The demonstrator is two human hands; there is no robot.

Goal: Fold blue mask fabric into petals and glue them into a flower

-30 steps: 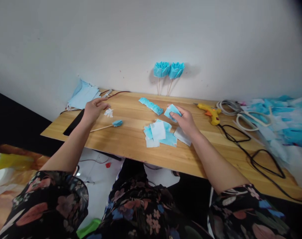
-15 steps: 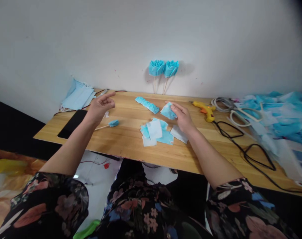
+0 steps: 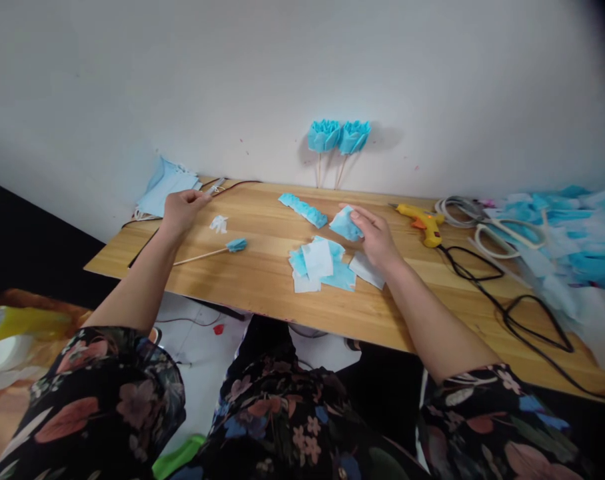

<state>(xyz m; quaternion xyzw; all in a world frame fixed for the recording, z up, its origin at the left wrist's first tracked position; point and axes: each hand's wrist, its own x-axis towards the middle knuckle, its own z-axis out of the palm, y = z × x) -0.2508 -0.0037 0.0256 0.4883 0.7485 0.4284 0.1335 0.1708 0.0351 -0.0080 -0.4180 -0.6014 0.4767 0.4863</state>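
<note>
My right hand (image 3: pixel 375 237) pinches a light-blue fabric piece (image 3: pixel 346 224) between thumb and fingers, above the table. Below it lies a loose pile of blue and white fabric pieces (image 3: pixel 318 261); a white piece (image 3: pixel 366 269) rests under the wrist. My left hand (image 3: pixel 183 210) is closed at the fingertips, at the near end of a thin pale-grey object (image 3: pixel 216 187) by the back edge; whether it grips this I cannot tell. Near that hand lie small white scraps (image 3: pixel 219 223) and a stick with a small blue bud (image 3: pixel 236 245). A ruffled blue strip (image 3: pixel 302 210) lies behind the pile.
Two blue fabric flowers (image 3: pixel 324 136) on sticks lean against the wall. A yellow glue gun (image 3: pixel 422 223) with a black cord, white-handled scissors (image 3: pixel 507 239) and a heap of blue fabric (image 3: pixel 582 233) occupy the right. Folded face masks (image 3: pixel 167 189) lie at the back left.
My left hand has moved toward the pale-grey object at the back edge, and its fingers have closed together. My right hand still holds the fabric piece. The view has shifted slightly.
</note>
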